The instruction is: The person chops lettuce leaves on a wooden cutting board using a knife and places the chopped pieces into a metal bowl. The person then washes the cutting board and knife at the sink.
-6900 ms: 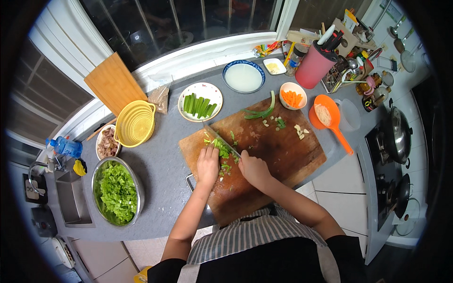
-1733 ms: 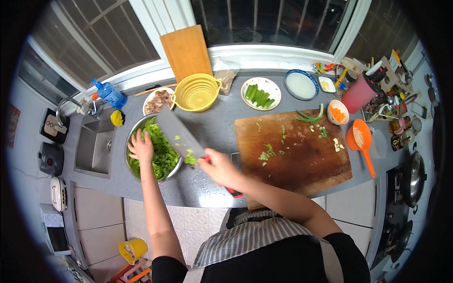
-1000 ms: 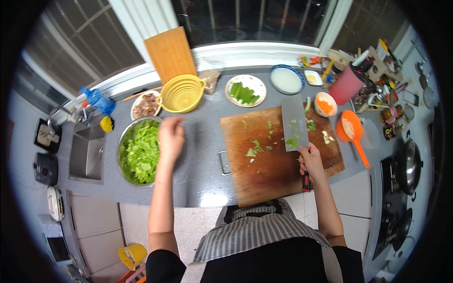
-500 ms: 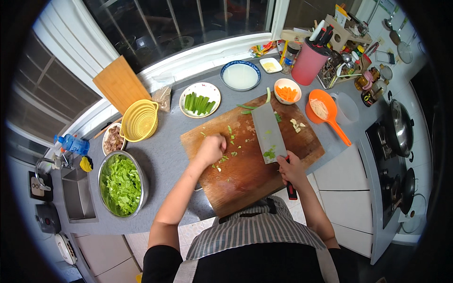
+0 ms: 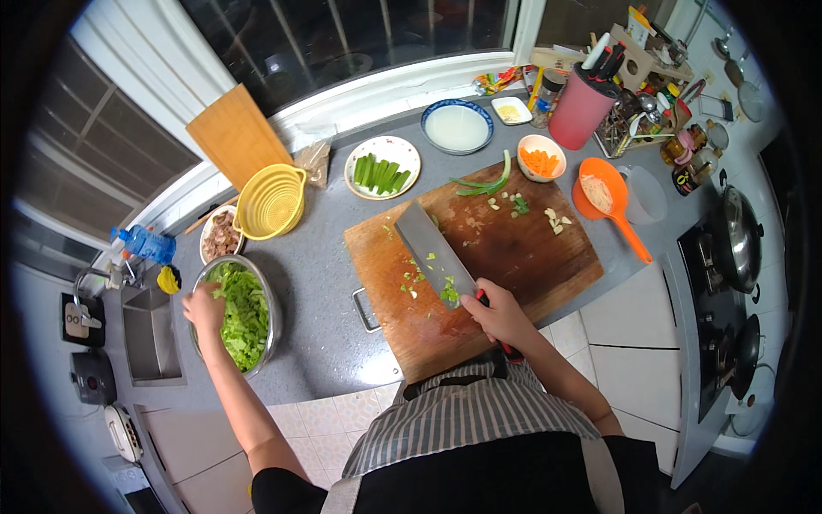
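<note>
My right hand (image 5: 498, 313) grips a cleaver (image 5: 435, 255) by its black-and-red handle. Its broad blade lies low over the left part of the wooden cutting board (image 5: 505, 283), with green bits sticking to it. My left hand (image 5: 204, 310) is over the left rim of a metal bowl (image 5: 276, 310) filled with chopped lettuce (image 5: 244, 321). Its fingers point down toward the leaves and are blurred, so their closure is unclear. Chopped green scraps (image 5: 413, 278) are scattered beside the blade. A scallion (image 5: 490, 184) and garlic pieces (image 5: 556, 221) sit along the board's far side.
Behind the board stand a plate of cut green stalks (image 5: 381, 175), a blue-rimmed dish of cloudy liquid (image 5: 456, 128) and a bowl of carrot pieces (image 5: 539, 163). An orange strainer (image 5: 604, 193) lies at right, near the stove (image 5: 706, 283). A yellow basket (image 5: 272, 204) leans over a meat dish (image 5: 221, 236).
My left hand has moved from the board leftward to the lettuce bowl. The cleaver in my right hand has swung left, from the board's middle onto its left part.
</note>
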A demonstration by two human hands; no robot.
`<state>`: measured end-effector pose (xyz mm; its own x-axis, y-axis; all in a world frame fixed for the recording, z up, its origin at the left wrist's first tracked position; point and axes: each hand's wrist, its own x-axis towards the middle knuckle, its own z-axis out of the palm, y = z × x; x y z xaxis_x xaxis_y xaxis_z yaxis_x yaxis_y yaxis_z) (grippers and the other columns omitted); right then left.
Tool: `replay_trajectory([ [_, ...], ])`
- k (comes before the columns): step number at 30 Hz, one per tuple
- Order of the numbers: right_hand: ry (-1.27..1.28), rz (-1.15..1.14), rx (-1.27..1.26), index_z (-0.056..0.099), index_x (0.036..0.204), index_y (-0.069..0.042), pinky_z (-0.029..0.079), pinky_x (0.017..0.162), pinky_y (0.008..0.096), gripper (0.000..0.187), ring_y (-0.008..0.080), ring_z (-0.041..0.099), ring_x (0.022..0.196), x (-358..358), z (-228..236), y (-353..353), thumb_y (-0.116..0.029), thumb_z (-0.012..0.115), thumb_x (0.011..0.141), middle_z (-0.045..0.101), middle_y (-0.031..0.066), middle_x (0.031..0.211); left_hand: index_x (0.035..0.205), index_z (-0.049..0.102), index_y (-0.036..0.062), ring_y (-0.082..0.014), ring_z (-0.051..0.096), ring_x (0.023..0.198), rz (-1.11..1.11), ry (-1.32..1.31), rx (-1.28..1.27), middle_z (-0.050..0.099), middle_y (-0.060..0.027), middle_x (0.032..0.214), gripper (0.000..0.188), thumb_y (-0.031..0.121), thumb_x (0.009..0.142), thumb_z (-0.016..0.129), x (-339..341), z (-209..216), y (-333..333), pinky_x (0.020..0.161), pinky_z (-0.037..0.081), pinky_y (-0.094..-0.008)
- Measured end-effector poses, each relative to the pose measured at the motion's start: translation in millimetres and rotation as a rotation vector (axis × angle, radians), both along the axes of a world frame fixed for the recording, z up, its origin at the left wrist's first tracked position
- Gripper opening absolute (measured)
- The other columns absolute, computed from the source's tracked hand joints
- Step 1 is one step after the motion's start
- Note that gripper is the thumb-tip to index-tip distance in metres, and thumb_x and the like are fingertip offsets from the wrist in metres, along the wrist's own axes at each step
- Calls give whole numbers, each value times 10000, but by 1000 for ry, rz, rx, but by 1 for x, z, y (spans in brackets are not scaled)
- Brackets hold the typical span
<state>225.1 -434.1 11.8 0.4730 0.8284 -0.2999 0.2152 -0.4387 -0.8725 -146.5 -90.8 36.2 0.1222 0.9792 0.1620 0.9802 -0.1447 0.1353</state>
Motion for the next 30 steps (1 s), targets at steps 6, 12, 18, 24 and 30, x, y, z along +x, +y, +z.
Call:
replay_trajectory([
  [6, -639, 263, 355, 513, 952, -83, 474, 547, 374, 228, 267, 625, 659, -59, 17, 54, -105, 638, 763, 595, 99, 722, 991, 662, 22, -287, 615, 893, -116, -539, 208, 633, -137, 999, 232, -17, 771, 597, -38, -15, -25, 839, 467, -338],
  [12, -841, 578, 559, 463, 998, -64, 483, 591, 391, 351, 279, 622, 708, -118, 19, 127, -52, 659, 707, 590, 88, 758, 880, 635, 19, -165, 578, 734, -270, -789, 202, 590, -80, 849, 111, -29, 804, 569, -19, 29, -78, 651, 478, -276],
  [18, -849, 733, 629, 441, 957, -61, 497, 579, 415, 318, 298, 625, 694, -189, 19, 178, -65, 642, 710, 593, 98, 747, 766, 613, 30, -319, 571, 778, -614, -435, 208, 590, -140, 814, 61, 74, 725, 621, 18, 25, -92, 729, 467, -416],
  [24, -789, 586, 528, 445, 950, -69, 489, 584, 418, 320, 295, 626, 717, -158, 11, 140, -87, 653, 708, 592, 100, 761, 979, 631, 21, -328, 532, 993, -32, -217, 478, 590, -159, 1008, 288, 55, 700, 690, -90, -19, -39, 860, 418, -432],
  [30, -795, 70, 273, 471, 985, -92, 481, 615, 417, 326, 310, 624, 751, -80, -33, 32, -122, 664, 724, 617, 84, 773, 839, 678, 45, -296, 469, 1041, 35, -65, 332, 561, -69, 1055, 142, 166, 767, 698, -65, -41, -32, 856, 371, -461],
])
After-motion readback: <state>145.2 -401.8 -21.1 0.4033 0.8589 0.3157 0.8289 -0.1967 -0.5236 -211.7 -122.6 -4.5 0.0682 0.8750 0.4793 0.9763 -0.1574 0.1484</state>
